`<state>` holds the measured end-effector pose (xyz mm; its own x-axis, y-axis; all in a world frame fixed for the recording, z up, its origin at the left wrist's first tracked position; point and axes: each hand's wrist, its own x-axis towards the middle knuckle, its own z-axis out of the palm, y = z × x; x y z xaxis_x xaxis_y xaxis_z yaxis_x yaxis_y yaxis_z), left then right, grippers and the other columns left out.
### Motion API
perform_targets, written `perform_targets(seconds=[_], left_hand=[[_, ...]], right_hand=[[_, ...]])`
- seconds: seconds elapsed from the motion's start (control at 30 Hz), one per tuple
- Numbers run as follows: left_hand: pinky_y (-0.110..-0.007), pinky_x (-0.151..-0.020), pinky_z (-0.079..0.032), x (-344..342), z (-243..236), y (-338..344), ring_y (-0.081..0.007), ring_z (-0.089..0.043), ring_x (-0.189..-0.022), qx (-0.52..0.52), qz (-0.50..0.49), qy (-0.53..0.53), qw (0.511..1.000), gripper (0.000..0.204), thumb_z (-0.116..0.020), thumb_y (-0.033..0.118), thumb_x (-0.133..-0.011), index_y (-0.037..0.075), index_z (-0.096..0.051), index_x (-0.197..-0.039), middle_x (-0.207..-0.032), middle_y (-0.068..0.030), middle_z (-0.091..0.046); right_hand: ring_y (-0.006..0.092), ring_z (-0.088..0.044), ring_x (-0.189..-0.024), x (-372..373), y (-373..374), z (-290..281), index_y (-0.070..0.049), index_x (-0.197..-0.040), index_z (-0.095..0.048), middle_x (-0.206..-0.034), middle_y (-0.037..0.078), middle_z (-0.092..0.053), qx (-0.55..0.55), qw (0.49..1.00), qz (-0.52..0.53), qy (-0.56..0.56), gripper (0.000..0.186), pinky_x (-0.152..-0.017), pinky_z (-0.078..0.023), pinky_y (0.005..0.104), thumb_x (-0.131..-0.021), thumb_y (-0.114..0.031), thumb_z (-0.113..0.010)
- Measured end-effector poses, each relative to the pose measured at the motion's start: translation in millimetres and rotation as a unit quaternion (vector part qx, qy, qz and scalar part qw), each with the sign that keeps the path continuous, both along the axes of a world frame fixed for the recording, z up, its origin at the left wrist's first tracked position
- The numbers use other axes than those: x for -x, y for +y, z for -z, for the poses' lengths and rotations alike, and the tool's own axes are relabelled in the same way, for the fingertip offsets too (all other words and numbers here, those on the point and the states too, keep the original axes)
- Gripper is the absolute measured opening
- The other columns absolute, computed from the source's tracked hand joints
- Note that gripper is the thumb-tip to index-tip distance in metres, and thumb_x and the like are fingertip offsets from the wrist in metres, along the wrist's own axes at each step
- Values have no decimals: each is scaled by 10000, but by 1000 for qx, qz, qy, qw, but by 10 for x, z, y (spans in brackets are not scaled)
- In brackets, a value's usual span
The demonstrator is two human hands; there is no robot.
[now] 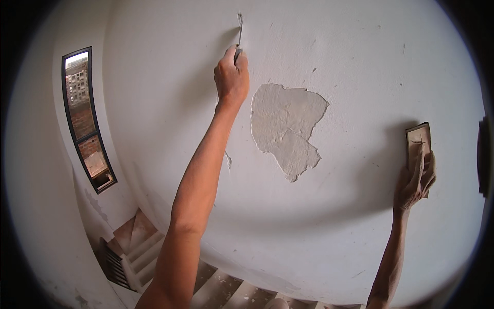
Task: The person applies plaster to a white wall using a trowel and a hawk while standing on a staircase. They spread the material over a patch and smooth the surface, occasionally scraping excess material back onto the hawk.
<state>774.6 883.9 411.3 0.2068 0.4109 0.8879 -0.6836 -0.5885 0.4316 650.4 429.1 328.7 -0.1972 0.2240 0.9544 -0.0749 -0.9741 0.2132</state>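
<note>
Left forearm (198, 185) looms closest, blocking some wall (350, 211) and stairs (218, 288), the left hand (231, 77) gripping a scraper (240, 33) above the peeled patch (288, 123). Over right, the right hand (411, 188) clasps a flat board (413, 138); window (85, 116) far left, railing (116, 265) below.

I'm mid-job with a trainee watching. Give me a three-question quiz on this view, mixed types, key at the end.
1. Which hand holds the board? (a) left (b) right
2. True or false: the tool in the left hand is higher in view than the bare patch.
3. Fill in: the window is to the ____ of the patch.

Key: 1. b, the right hand. 2. True. 3. left.
</note>
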Motion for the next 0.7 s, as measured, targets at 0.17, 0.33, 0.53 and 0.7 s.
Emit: perform_targets(seconds=[0.17, 0.33, 0.53, 0.7], left_hand=[[-454, -685, -477, -15, -225, 31, -334, -589, -649, 11, -4, -28, 1000, 217, -495, 171, -935, -11, -583, -856, -691, -177, -587], [-458, -683, -478, 101, -41, 67, -321, -595, -650, 34, 48, 47, 997, 220, -506, 183, -932, -7, -576, -844, -683, -166, -595], [-467, -683, -474, 112, -227, 103, -344, -605, -660, -6, 19, 47, 999, 225, -518, 190, -930, -16, -553, -846, -680, -188, -580], [-473, -685, -472, 85, -88, 175, -363, -603, -664, -14, 26, 27, 999, 231, -503, 191, -930, -23, -544, -852, -679, -205, -568]], right_hand=[[307, -519, -1186, 28, 42, -10, -111, -1418, -555, -1435, 157, -499, 18, 1000, 16, -6, 500, -1004, -432, 427, -954, -284, -623], [315, -517, -1192, 23, 49, -20, -116, -1423, -551, -1441, 160, -492, 25, 999, 21, -12, 500, -1013, -428, 427, -954, -277, -623], [320, -505, -1218, 59, 53, -17, -106, -1419, -552, -1440, 167, -493, 14, 1000, 28, 1, 501, -1018, -426, 429, -947, -253, -631], [314, -502, -1214, 27, 56, -4, -122, -1421, -553, -1443, 158, -490, 20, 1000, 11, -4, 488, -1014, -430, 426, -957, -260, -619]])
